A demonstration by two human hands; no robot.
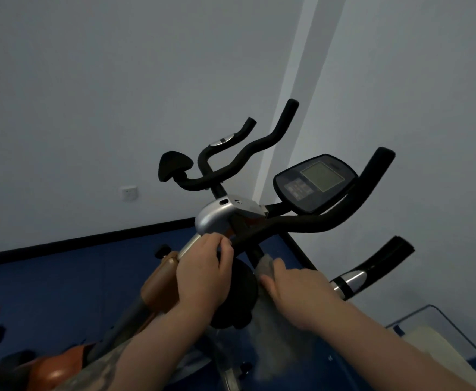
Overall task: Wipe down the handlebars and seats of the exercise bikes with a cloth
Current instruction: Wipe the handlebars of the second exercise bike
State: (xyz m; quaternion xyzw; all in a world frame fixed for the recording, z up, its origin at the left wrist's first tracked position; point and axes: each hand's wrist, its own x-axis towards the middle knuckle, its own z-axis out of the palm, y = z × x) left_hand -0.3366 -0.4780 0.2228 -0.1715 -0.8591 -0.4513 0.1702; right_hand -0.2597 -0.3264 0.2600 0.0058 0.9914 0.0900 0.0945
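While the left hand (203,270) gripped the stem, the right hand (293,289) wiped a handlebar (310,221).
Right fingers (280,265) pinched the grey cloth (265,265) below it; upper grips likely came next.

Pale grey-white painted wall (118,80) fills the upper frame, lighter vertical strip (296,80) running along its corner. White square wall socket (129,193) sits low on the wall, just above the black skirting strip (90,238). Dark blue floor (62,283) below. Clear plastic box (440,331) at lower right holds something white.
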